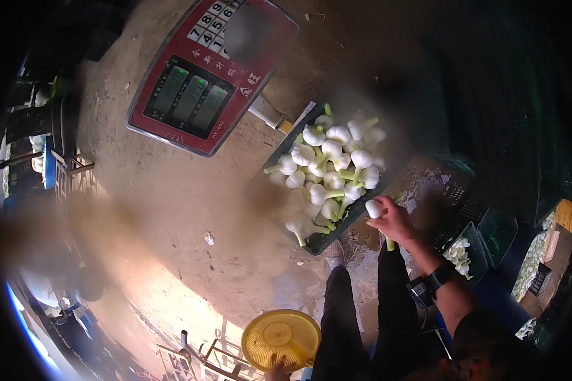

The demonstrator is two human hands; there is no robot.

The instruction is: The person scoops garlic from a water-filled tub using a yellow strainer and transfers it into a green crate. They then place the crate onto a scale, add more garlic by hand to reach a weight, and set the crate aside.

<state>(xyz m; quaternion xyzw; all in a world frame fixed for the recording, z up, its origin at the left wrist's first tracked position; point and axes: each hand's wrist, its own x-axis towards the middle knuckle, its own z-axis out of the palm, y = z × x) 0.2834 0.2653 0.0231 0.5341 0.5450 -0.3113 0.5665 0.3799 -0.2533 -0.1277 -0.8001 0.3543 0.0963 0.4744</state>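
Observation:
My right hand (394, 223) is closed around a garlic bulb (374, 209), its green stem pointing down below the palm. Just left of it, a dark crate (318, 246) on a scale platform is piled with white garlic bulbs (330, 150) with short green stems. At the bottom of the view, my left hand (278, 370) grips the rim of a round yellow plastic basket (279, 336); part of that hand is cut off by the frame edge.
A red digital scale display (190, 95) stands at upper left, linked by a post to the platform. More garlic sits in a green crate (483, 244) at right. A metal frame (216, 362) is near the yellow basket. Smudges blur parts of the view.

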